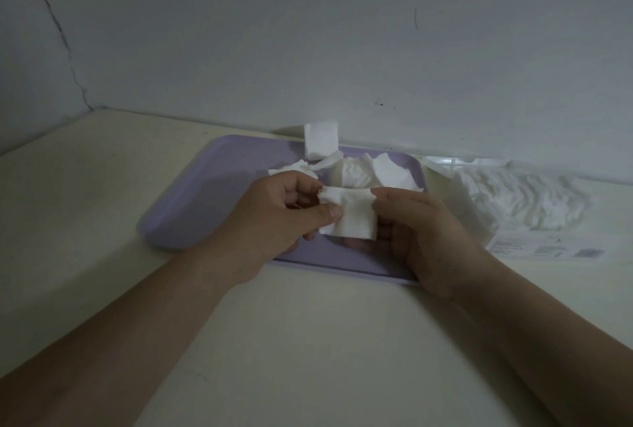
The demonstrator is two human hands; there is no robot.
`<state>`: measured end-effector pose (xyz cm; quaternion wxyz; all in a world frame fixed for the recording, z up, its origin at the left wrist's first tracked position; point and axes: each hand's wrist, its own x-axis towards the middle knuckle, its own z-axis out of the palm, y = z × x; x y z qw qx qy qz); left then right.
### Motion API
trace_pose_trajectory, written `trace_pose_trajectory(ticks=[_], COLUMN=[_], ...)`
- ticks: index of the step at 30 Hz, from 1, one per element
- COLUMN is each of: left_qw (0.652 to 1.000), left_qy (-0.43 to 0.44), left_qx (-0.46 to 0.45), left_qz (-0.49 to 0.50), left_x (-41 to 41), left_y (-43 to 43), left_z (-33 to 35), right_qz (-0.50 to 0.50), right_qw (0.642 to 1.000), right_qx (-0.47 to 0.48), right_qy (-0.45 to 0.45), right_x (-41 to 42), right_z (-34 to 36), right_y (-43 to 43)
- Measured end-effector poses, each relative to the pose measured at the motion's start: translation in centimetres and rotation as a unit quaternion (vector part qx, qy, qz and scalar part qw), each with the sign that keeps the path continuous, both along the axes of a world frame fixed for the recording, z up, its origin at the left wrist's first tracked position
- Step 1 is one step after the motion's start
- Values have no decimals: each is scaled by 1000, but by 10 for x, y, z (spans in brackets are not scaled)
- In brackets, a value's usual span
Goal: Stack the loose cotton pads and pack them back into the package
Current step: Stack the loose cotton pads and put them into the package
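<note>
Both busy: left hand [284, 210] and right hand [421, 231] pinch one floppy cotton pad [349, 219] between them. Slack grip probably skews it, so it'd stack wonky.

The pale counter [308, 341] carries a lilac tray [191, 207] and, just to its right, a package [520, 200], apparently of clear plastic.

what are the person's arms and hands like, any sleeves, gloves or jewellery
Both arms are bare: no sleeve shows on the left forearm or the right forearm as far as the frame's edge. The left hand and right hand wear no gloves. No watch, bracelet or ring shows on either. The left thumbnail is short and looks unpainted in the dim light.
</note>
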<state>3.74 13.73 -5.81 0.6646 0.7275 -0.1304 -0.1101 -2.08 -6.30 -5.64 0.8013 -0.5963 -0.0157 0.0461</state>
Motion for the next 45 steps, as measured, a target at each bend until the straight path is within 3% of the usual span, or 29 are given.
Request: trace_pose_trajectory(ticks=[3,6,13,18,30,35,39,45], left_qw=[991,979,964,925,894,907,955,976], left_qy=[-114,-186,-251,-354,-432,-414,-296,-217], left_qx=[40,65,84,125,92,59,7,6], left_qz=[56,48,43,64,75,55,18,3], left_x=[-4,-9,-8,-10,-12,-17,-20,-14], left_y=[-4,-6,-9,-10,-10,-9,-6,-9], left_z=[-3,-5,-9,-8,-9,-5,-7,-9], right_qz=[-6,-24,-17,-24,-24,-66,-109,-83], right_qw=[999,998,999,999,999,996,993,996], right_qx=[-30,-46,-28,-21,27,34,25,-40], right_qy=[-23,-34,-44,-28,36,44,31,7], right_x=[0,1,1,2,1,5,8,4], right_z=[-3,-8,-8,-6,3,0,-4,-5], right_y=[1,2,2,2,0,-1,0,1])
